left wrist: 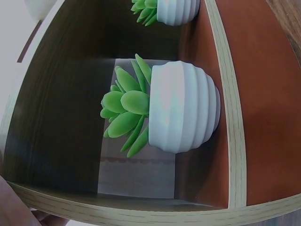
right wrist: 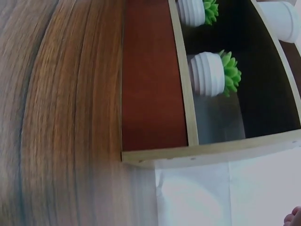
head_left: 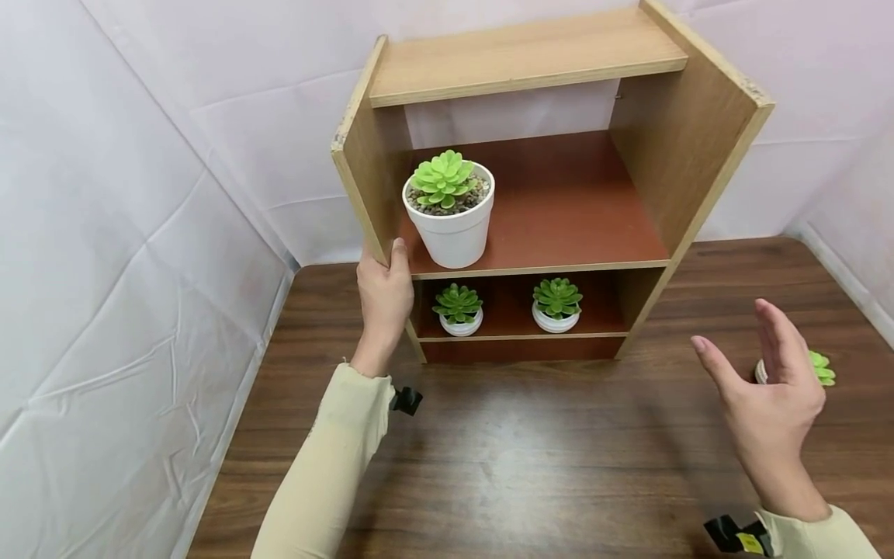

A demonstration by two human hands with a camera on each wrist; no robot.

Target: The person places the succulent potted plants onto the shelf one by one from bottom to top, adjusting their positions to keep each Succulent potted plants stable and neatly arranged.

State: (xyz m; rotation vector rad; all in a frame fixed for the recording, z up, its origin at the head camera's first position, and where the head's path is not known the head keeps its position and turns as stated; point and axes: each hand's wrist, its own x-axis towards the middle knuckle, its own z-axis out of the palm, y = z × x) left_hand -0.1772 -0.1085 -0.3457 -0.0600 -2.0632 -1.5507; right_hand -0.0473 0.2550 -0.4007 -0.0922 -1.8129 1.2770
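In the head view, my left hand (head_left: pixel 386 293) grips the left side board of a wooden shelf unit (head_left: pixel 705 155), thumb on its front edge. A large white pot with a green succulent (head_left: pixel 455 233) stands at the left of the red-brown middle shelf. Two small potted succulents sit on the lower shelf, one on the left (head_left: pixel 461 326) and one on the right (head_left: pixel 556 320). My right hand (head_left: pixel 775 396) is in the air right of the unit, thumb and fingers spread, holding nothing. Behind it, another potted succulent (head_left: pixel 822 368) is mostly hidden.
The unit stands on a dark wood-grain table (head_left: pixel 531 450) near the back edge. White cloth (head_left: pixel 154 256) hangs behind and on both sides. A bare upper board (head_left: pixel 531 54) spans the unit's top.
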